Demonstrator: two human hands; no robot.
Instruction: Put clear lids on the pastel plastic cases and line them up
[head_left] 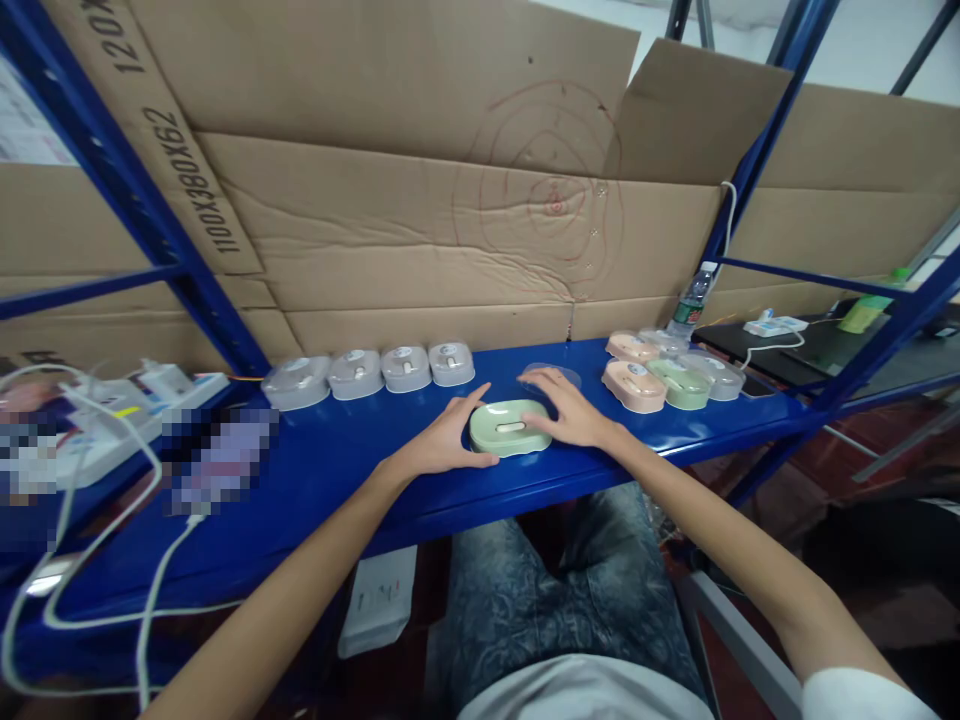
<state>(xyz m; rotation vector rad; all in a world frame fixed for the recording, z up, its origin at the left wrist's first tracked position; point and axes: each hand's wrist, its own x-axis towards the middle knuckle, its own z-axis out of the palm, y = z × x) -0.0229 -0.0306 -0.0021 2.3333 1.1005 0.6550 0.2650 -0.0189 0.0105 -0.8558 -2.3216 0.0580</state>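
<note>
A light green oval case with a pale handle-like piece on its top lies near the front edge of the blue shelf. Its left end sits between the thumb and fingers of my left hand, the thumb along the near side. Over the case's right end is my right hand, thumb at the lid and fingers apart. Those fingers reach over a clear plastic cover lying just behind the case; whether they touch it I cannot tell.
Several clear-topped cases line the back left. At the right stand peach cases, a green case and greyish ones, near a water bottle. Power strips, white cables and a blurred phone-like object occupy the left. Cardboard backs the shelf.
</note>
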